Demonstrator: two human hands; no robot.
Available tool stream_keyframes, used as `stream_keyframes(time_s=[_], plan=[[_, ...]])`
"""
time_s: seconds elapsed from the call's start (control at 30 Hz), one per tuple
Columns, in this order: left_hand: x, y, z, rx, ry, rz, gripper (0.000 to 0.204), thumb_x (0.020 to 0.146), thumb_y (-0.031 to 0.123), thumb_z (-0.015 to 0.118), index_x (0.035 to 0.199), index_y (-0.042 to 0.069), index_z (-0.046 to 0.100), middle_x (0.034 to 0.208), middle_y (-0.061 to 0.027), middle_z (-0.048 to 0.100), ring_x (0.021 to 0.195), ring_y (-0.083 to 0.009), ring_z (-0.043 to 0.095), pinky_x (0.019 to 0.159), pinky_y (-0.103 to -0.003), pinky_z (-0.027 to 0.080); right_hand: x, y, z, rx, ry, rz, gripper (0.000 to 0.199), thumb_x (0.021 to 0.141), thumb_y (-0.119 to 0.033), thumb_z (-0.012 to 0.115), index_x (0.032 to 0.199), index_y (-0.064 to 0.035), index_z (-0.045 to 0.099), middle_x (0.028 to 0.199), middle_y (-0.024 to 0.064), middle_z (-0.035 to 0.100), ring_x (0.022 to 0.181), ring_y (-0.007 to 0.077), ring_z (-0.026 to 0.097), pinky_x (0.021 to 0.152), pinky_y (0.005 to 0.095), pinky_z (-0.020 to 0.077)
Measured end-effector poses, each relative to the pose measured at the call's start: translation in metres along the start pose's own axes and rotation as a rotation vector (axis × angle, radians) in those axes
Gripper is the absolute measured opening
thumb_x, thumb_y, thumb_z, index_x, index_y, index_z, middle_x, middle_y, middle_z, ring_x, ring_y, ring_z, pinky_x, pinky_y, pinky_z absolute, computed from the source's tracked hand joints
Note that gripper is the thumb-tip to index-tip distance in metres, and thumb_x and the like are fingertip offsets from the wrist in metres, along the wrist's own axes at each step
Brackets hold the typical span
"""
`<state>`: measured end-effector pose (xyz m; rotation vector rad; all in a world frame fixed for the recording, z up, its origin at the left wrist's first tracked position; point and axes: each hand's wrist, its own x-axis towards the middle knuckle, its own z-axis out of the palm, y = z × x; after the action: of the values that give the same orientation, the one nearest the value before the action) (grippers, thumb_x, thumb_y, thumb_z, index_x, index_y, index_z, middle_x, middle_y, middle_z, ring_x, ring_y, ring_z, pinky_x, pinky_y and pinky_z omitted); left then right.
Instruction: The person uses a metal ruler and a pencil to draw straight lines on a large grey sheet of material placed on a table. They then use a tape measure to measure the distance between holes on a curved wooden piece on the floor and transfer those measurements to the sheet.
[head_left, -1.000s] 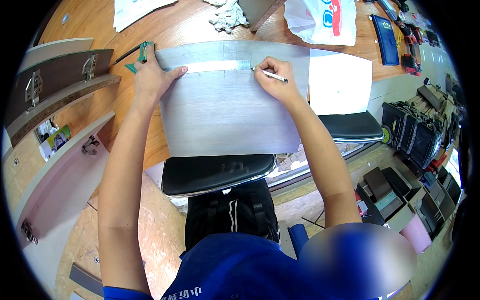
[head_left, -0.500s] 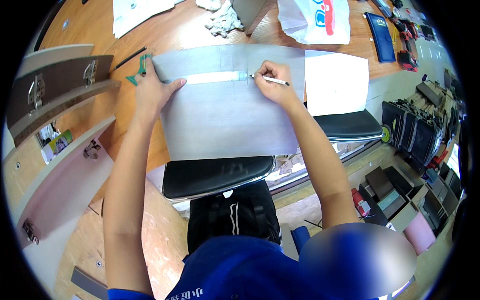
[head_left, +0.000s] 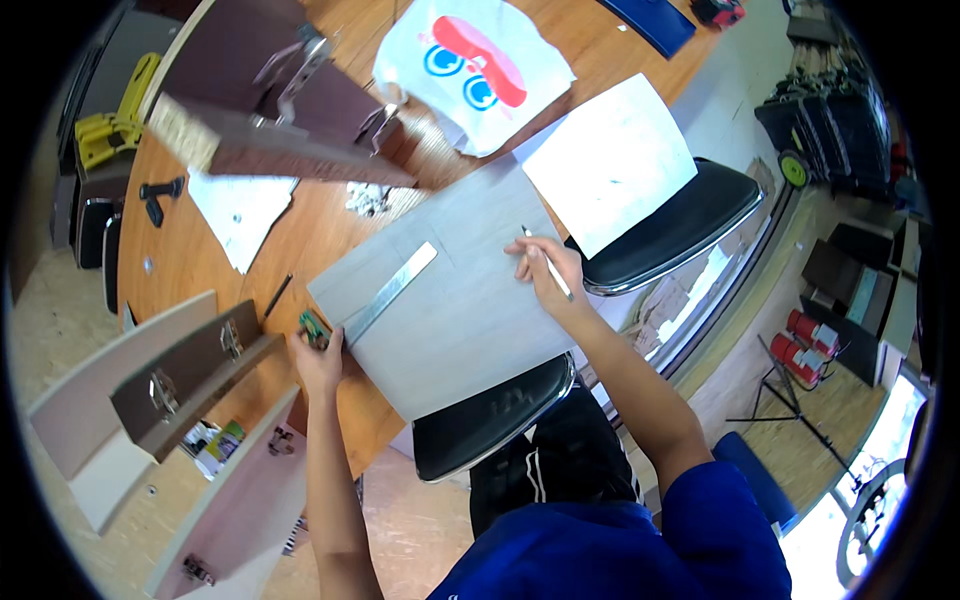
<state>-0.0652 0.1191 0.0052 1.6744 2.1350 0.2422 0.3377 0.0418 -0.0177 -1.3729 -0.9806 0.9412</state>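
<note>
grey panel [head_left: 455, 305] lies flat across round wooden table [head_left: 310, 225] and two black chairs. metal ruler [head_left: 392, 291] on it, long axis running from left hand toward upper right. left hand [head_left: 318, 360] closed on ruler's green near end. right hand [head_left: 545, 275] pinches white pencil [head_left: 547, 263], tip on panel beyond ruler's far end.

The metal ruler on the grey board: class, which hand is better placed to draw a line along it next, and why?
Probably the right hand: it holds the pencil over the grey board, while the left hand rests by the metal ruler.
</note>
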Motion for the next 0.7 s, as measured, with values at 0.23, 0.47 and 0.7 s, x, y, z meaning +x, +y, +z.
stream_keyframes(time_s=[0.23,0.47,0.7], plan=[[-0.047,-0.077,-0.025,-0.286,-0.114,-0.237,0.039,0.089,0.013,0.07,0.119,0.002,0.047,0.079,-0.0084,0.063,0.059,-0.0115,0.058,0.048,-0.026,0.043,-0.022,-0.007,-0.014,-0.114,-0.091,-0.085,0.019,0.099,-0.006,0.056,0.115,-0.0001,0.064,0.093,0.0144,0.067,0.079,0.0252,0.067,0.073,0.0326,0.0543],[-0.118,-0.021,-0.067,-0.466,-0.303,-0.432,0.036,0.093,0.01,0.066,0.124,0.006,0.048,0.079,-0.006,0.062,0.046,-0.0081,0.047,0.039,-0.024,0.035,-0.032,-0.018,0.013,0.075,-0.506,-0.009,0.044,0.086,-0.018,0.077,0.124,-0.0006,0.061,0.096,0.0138,0.068,0.084,0.0249,0.068,0.078,0.0355,0.0554],[-0.163,0.018,-0.053,-0.393,-0.179,-0.633,0.05,0.091,0.016,0.075,0.125,0.008,0.038,0.073,-0.0099,0.061,0.045,-0.0117,0.051,0.037,-0.025,0.037,-0.064,-0.066,0.065,0.293,-0.545,0.146,0.059,0.084,-0.017,0.078,0.135,-0.0025,0.051,0.115,0.0171,0.066,0.092,0.0275,0.068,0.079,0.037,0.0553]])
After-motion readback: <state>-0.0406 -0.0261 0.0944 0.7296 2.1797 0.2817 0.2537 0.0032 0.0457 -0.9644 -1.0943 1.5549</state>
